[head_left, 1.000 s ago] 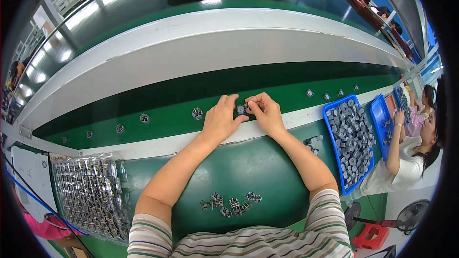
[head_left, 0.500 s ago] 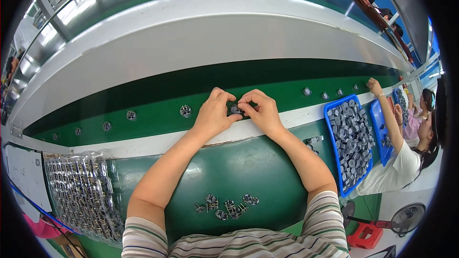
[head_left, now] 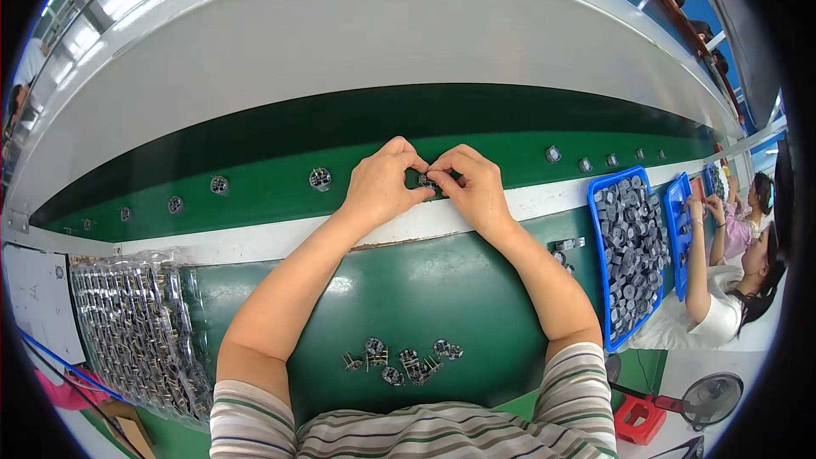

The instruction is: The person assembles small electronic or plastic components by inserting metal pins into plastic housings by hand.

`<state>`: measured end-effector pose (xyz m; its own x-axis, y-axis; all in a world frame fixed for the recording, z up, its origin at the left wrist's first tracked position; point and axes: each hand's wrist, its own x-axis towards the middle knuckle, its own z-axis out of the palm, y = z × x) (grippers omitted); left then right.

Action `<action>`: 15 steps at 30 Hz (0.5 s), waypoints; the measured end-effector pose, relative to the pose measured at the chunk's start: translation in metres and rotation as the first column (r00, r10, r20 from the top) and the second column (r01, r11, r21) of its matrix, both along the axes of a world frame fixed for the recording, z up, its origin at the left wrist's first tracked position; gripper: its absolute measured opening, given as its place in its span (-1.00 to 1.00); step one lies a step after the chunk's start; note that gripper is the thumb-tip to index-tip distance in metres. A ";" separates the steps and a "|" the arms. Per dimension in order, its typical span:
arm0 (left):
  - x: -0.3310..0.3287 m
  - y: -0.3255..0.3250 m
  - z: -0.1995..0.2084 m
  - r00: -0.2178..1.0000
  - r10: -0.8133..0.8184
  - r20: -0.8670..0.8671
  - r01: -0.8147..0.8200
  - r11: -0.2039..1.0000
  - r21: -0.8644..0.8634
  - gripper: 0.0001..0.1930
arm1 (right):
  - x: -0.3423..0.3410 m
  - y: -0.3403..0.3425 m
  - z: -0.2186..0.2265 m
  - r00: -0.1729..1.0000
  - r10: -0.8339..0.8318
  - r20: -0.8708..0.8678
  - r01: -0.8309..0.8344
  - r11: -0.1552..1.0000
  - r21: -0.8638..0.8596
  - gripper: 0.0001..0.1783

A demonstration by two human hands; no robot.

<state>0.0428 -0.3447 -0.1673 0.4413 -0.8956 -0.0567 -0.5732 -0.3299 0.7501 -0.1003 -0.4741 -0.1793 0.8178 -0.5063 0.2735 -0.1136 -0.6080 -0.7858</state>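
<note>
My left hand [head_left: 384,185] and my right hand [head_left: 470,184] meet over the green conveyor belt [head_left: 255,195], fingertips pinched together on one small dark round part [head_left: 427,180]. The part is mostly hidden by my fingers. Similar round parts [head_left: 320,178] lie spaced along the belt to the left and right [head_left: 553,154]. Several loose parts [head_left: 399,361] lie on the green worktop close to my body.
A clear plastic pack of metal parts [head_left: 136,331] lies at my left. A blue bin [head_left: 629,246] full of grey round parts stands at my right, a second blue bin [head_left: 682,229] beyond it. Another person [head_left: 731,289] sits at the right. A white rail [head_left: 255,234] edges the belt.
The view has drifted slightly; the parts on the belt have shifted left. My hands stay pinched on the small part at the same spot.
</note>
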 end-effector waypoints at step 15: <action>-0.002 0.004 -0.002 0.985 0.161 0.058 -0.147 0.970 -0.192 -0.70 | -0.017 0.002 0.023 0.997 -0.051 -0.060 0.047 0.997 -0.057 -0.59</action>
